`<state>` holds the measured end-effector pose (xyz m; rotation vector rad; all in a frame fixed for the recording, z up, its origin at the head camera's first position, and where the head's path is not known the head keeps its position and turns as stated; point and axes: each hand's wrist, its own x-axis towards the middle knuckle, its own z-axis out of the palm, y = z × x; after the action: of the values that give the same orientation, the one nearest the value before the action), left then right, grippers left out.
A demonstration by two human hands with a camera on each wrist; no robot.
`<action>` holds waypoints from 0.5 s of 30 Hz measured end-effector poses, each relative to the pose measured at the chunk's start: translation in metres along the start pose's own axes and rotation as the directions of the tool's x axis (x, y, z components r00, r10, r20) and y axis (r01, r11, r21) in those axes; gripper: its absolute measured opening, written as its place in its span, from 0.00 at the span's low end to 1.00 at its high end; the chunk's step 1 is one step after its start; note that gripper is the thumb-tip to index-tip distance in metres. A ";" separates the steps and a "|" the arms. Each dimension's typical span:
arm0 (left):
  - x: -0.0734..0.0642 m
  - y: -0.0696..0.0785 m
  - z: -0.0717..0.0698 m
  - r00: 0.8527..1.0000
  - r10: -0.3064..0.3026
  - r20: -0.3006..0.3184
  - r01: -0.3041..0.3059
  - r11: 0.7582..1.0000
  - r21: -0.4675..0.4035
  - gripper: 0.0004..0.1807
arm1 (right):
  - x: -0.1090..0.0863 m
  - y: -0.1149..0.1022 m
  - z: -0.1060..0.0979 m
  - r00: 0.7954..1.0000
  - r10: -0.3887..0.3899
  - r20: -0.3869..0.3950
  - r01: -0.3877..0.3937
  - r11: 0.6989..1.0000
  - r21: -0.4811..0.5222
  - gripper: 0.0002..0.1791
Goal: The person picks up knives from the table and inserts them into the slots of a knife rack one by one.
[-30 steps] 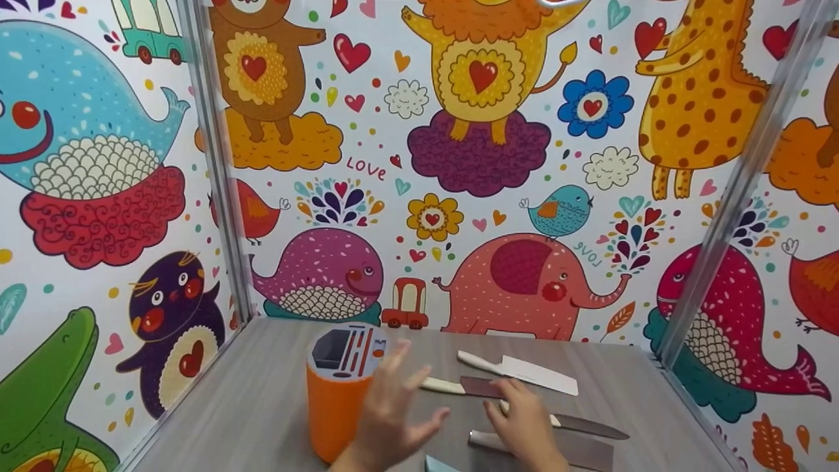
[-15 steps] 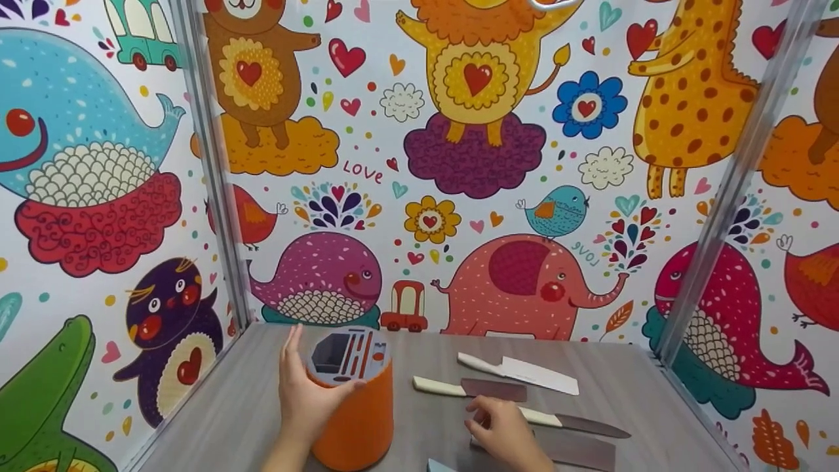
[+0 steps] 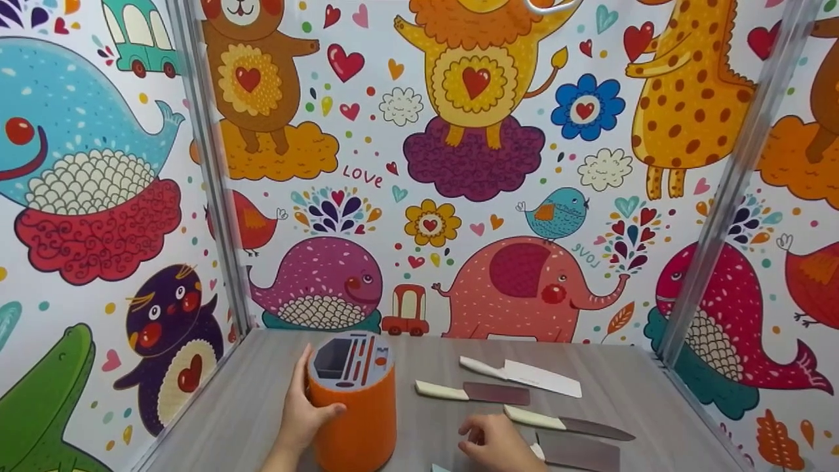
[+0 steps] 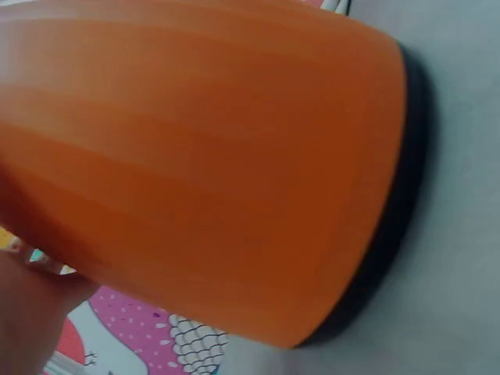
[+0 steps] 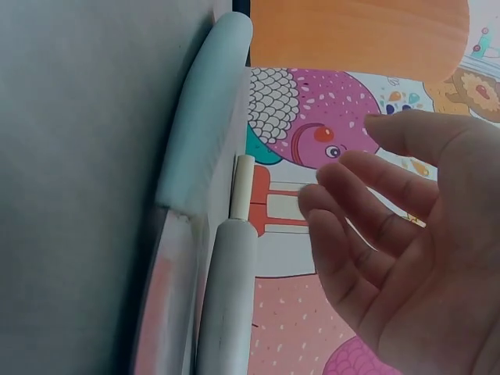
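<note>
An orange knife block (image 3: 357, 419) with a grey slotted top stands upright on the table. My left hand (image 3: 303, 410) holds it from the left, thumb across the front and fingers along the far left side; in the left wrist view, part of the hand (image 4: 39, 305) shows beside the orange wall. My right hand (image 3: 497, 442) hovers with loosely curled fingers and holds nothing. It is nearest to a wide-bladed cleaver (image 3: 580, 452), whose handle it partly hides. In the right wrist view, a pale blue knife handle (image 5: 207, 117) and a whitish handle (image 5: 228, 297) lie beside that hand.
Behind the right hand lie a chef's knife (image 3: 570, 423), a dark-bladed knife (image 3: 472, 392) with a cream handle, and a white cleaver (image 3: 541, 379). A pale blue piece (image 3: 440, 468) peeks in at the bottom edge. Cartoon-printed walls (image 3: 432, 164) enclose the grey table (image 3: 242, 393).
My left hand has swung from the block's right front to its left side and taken hold of it. The right hand has moved away from the knives, toward the near left.
</note>
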<state>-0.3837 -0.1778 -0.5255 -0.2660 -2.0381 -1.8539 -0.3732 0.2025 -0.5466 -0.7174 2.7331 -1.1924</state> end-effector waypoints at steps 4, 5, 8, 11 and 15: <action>-0.002 -0.001 0.004 0.998 -0.051 0.020 0.051 0.999 0.008 0.61 | -0.002 -0.002 0.004 0.995 0.057 0.080 -0.058 0.998 0.012 0.06; -0.003 -0.001 0.004 0.997 -0.068 0.021 0.067 0.998 0.018 0.61 | -0.002 -0.003 0.005 0.993 0.069 0.099 -0.071 0.997 0.015 0.07; -0.004 -0.002 0.003 0.995 -0.095 0.027 0.094 0.995 0.041 0.61 | 0.000 0.000 0.010 0.977 0.123 0.175 -0.131 0.991 0.035 0.08; -0.002 -0.002 0.002 0.995 -0.096 0.032 0.095 0.994 0.051 0.60 | 0.007 0.017 0.014 0.961 0.115 0.253 -0.121 0.993 0.007 0.10; 0.002 -0.001 0.001 0.996 -0.085 0.028 0.084 0.995 0.049 0.59 | 0.023 0.058 0.030 0.943 0.013 0.331 0.001 0.999 -0.044 0.10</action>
<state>-0.3857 -0.1771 -0.5260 -0.1989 -2.1414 -1.8582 -0.4086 0.2065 -0.6058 -0.8291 2.4843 -0.9150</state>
